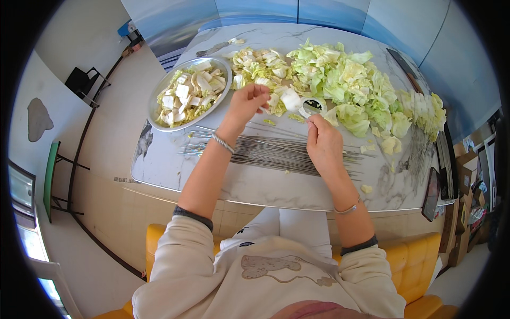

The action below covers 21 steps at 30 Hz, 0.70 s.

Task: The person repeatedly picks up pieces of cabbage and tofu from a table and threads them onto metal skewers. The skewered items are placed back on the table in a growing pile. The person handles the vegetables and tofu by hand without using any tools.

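My left hand (249,104) is raised over the table, thumb and fingers drawn together near a small pale piece; its grip is unclear. My right hand (324,141) pinches what looks like a thin metal skewer, mostly hidden. Beneath and between my forearms lies a bundle of metal skewers (275,153). An oval metal tray (229,75) at the left holds cut napa cabbage (183,91). More cut cabbage (259,63) lies beyond my left hand, beside a large heap of green cabbage leaves (342,75). Leaves threaded on skewers (424,109) lie at the right.
A round white-rimmed object (312,107) sits just beyond my right hand. A phone (431,195) lies at the marble-patterned table's (255,191) right edge, near a dark object (445,163). Another dark flat object (402,67) is at the back right. Yellow seating (414,259) is behind me.
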{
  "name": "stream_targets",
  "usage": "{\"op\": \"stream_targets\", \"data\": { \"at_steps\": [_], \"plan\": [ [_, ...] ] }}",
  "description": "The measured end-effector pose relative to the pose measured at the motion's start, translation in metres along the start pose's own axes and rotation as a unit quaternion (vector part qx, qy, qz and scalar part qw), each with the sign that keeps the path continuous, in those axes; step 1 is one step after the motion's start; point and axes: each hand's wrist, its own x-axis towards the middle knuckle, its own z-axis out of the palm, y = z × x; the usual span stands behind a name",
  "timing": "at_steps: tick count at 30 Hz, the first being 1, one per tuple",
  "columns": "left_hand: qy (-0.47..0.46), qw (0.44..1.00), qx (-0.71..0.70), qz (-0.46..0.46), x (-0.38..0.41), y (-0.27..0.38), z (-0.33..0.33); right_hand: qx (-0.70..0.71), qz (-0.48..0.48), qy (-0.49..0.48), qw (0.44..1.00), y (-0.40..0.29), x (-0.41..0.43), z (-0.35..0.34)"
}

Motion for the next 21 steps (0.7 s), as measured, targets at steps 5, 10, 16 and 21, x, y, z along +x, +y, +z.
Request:
{"op": "stream_targets", "data": {
  "at_steps": [5,10,16,21],
  "plan": [
    [0.094,0.911,0.368,0.163,0.076,0.004,0.005,-0.002,0.015,0.042,0.999,-0.002,0.004,-0.004],
    [0.107,0.840,0.500,0.183,0.111,-0.009,0.023,-0.018,0.013,0.053,0.998,0.007,0.005,-0.003],
    [0.151,0.876,0.403,0.216,0.104,-0.003,0.025,-0.002,0.015,0.062,0.998,0.005,0.004,-0.002],
    [0.072,0.985,-0.155,0.023,0.052,0.006,0.013,0.020,0.035,0.042,0.998,-0.003,0.001,-0.002]
  ]
}}
